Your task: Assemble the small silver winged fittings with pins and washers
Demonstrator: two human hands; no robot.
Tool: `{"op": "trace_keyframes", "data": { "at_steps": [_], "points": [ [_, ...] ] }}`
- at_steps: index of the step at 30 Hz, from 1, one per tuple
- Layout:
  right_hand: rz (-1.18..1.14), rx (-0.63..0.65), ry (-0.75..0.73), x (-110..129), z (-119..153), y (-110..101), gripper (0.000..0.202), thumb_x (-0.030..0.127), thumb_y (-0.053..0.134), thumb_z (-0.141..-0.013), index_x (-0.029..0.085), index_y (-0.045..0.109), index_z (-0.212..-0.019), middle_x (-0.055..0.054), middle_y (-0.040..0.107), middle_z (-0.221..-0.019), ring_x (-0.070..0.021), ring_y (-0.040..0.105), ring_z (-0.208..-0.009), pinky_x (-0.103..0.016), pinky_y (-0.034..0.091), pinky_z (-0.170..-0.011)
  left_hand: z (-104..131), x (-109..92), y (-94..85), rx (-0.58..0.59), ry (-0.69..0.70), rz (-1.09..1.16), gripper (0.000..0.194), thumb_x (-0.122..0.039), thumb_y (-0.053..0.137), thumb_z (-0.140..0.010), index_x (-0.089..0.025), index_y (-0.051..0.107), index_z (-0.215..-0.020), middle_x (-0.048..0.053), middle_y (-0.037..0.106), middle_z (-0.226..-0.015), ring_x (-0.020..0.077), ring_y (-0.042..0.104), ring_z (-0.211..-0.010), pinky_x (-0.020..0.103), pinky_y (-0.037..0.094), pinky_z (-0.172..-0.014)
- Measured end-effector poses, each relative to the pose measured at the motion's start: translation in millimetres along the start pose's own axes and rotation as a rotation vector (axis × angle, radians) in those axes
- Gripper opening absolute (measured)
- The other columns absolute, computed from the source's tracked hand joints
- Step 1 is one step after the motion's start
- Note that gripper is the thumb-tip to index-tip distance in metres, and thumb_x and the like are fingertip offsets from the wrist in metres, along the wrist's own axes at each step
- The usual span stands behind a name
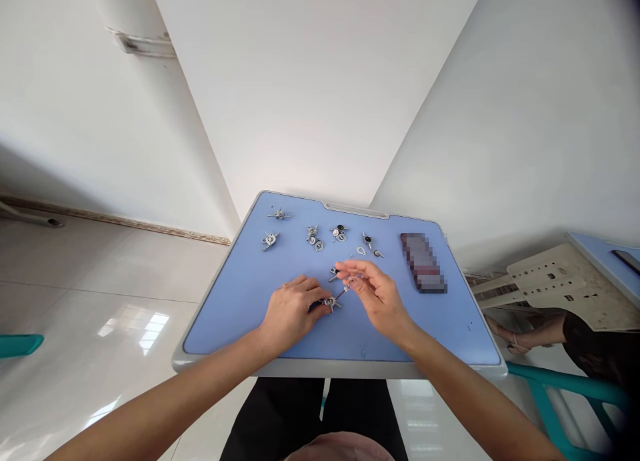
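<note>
My left hand (293, 307) is closed on a small silver metal fitting (331, 303) with short protruding arms, keeping it against the blue tabletop. In my right hand (377, 297) is a small screwdriver with a clear handle (353, 283), gripped by thumb and fingers. Its thin shaft (343, 292) slants down to the left and reaches the fitting; the exact contact at the tip is too small to make out. Just behind the right fingertips lies a metal piece with a black part (333, 273), partly covered by them.
Along the far side of the blue desk (230, 314) lie several similar metal fittings (270, 239), some with loose parts, and a flat oval plate (361, 251). A dark pixelated rectangular object (424, 262) rests at the right. Beyond are another desk (550, 281) and a person's foot (523, 337).
</note>
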State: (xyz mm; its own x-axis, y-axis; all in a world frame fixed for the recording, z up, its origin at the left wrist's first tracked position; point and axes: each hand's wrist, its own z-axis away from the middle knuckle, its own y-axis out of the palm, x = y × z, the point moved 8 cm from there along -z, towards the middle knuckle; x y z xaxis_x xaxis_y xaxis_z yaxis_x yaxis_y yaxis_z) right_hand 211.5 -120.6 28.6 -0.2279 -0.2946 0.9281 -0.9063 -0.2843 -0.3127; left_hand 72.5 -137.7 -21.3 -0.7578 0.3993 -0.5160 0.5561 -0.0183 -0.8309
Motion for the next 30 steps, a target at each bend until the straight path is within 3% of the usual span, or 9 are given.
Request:
{"op": "trace_keyframes", "data": {
  "at_steps": [4, 6, 8, 11, 16, 21, 25, 27, 30],
  "points": [
    [0.259, -0.084, -0.115, 7, -2, -10, 0.017, 0.031, 0.060, -0.096, 0.027, 0.070, -0.109, -0.007, 0.069, -0.110, -0.0199, 0.067, -0.096, -0.036, 0.060, -0.075, -1, 0, 0.2, 0.004, -0.001, -0.008, 0.012, -0.030, 0.067, -0.092, -0.029, 0.075, -0.101, 0.000, 0.072, -0.093, 0.0178, 0.062, -0.088, 0.027, 0.042, -0.063],
    [0.334, -0.036, -0.199, 16, -1, -9, 0.021, 0.025, 0.059, -0.095, 0.029, 0.070, -0.112, -0.006, 0.067, -0.105, -0.0185, 0.066, -0.090, -0.033, 0.059, -0.070, -1, 0, 0.3, 0.008, -0.004, -0.011, 0.012, -0.030, 0.068, -0.091, -0.029, 0.075, -0.101, -0.001, 0.072, -0.093, 0.0180, 0.062, -0.088, 0.027, 0.043, -0.063],
    [0.325, 0.020, -0.160, 17, 0, -8, 0.030, 0.019, 0.054, -0.095, 0.030, 0.066, -0.121, -0.004, 0.068, -0.100, -0.0164, 0.064, -0.082, -0.030, 0.057, -0.065, 0, 1, 0.4, 0.010, -0.009, -0.012, 0.011, -0.030, 0.069, -0.091, -0.029, 0.075, -0.101, -0.001, 0.072, -0.093, 0.0183, 0.062, -0.089, 0.027, 0.043, -0.063],
    [0.264, 0.015, -0.071, 13, 0, -8, 0.031, 0.018, 0.054, -0.094, 0.029, 0.065, -0.121, -0.003, 0.070, -0.104, -0.0156, 0.064, -0.081, -0.030, 0.058, -0.067, 0, 1, 0.6, 0.008, -0.015, -0.008, 0.012, -0.030, 0.069, -0.091, -0.029, 0.075, -0.101, -0.001, 0.072, -0.093, 0.0184, 0.062, -0.089, 0.027, 0.042, -0.063],
    [0.237, -0.091, -0.228, 21, 4, -7, 0.018, 0.021, 0.059, -0.094, 0.027, 0.071, -0.106, -0.005, 0.068, -0.099, -0.0159, 0.062, -0.079, -0.031, 0.056, -0.067, 0, 1, 0.8, 0.008, -0.017, -0.010, 0.011, -0.030, 0.070, -0.091, -0.028, 0.075, -0.100, -0.001, 0.072, -0.093, 0.0187, 0.063, -0.089, 0.027, 0.041, -0.063],
    [0.212, -0.048, -0.182, 19, 3, -2, 0.035, 0.016, 0.047, -0.097, 0.028, 0.061, -0.127, -0.005, 0.070, -0.110, -0.0184, 0.065, -0.099, -0.034, 0.058, -0.078, 0, 1, 0.3, 0.003, -0.013, -0.013, 0.012, -0.030, 0.070, -0.091, -0.028, 0.075, -0.101, -0.001, 0.072, -0.093, 0.0181, 0.062, -0.087, 0.027, 0.041, -0.062],
    [0.225, -0.096, -0.223, 15, 3, -3, 0.022, 0.020, 0.055, -0.096, 0.027, 0.068, -0.112, -0.006, 0.067, -0.104, -0.0187, 0.064, -0.097, -0.033, 0.057, -0.077, 0, 0, 0.1, -0.003, -0.005, -0.014, 0.012, -0.029, 0.071, -0.090, -0.028, 0.075, -0.101, -0.001, 0.072, -0.094, 0.0181, 0.062, -0.088, 0.027, 0.042, -0.063],
    [0.214, -0.124, -0.210, 10, 4, -4, 0.032, 0.018, 0.049, -0.098, 0.029, 0.062, -0.125, -0.004, 0.066, -0.100, -0.0167, 0.063, -0.090, -0.034, 0.057, -0.077, 0, 1, 0.2, -0.006, -0.005, -0.006, 0.012, -0.029, 0.071, -0.090, -0.028, 0.075, -0.101, -0.001, 0.072, -0.094, 0.0181, 0.062, -0.088, 0.028, 0.042, -0.063],
    [0.149, -0.059, -0.161, 3, 6, 2, 0.053, 0.014, 0.043, -0.098, 0.032, 0.038, -0.147, -0.007, 0.066, -0.117, -0.0166, 0.063, -0.097, -0.034, 0.057, -0.077, 0, 2, 0.3, -0.006, -0.012, 0.012, 0.012, -0.029, 0.072, -0.089, -0.029, 0.075, -0.100, -0.002, 0.072, -0.094, 0.0186, 0.062, -0.089, 0.029, 0.042, -0.063]
  ]
}}
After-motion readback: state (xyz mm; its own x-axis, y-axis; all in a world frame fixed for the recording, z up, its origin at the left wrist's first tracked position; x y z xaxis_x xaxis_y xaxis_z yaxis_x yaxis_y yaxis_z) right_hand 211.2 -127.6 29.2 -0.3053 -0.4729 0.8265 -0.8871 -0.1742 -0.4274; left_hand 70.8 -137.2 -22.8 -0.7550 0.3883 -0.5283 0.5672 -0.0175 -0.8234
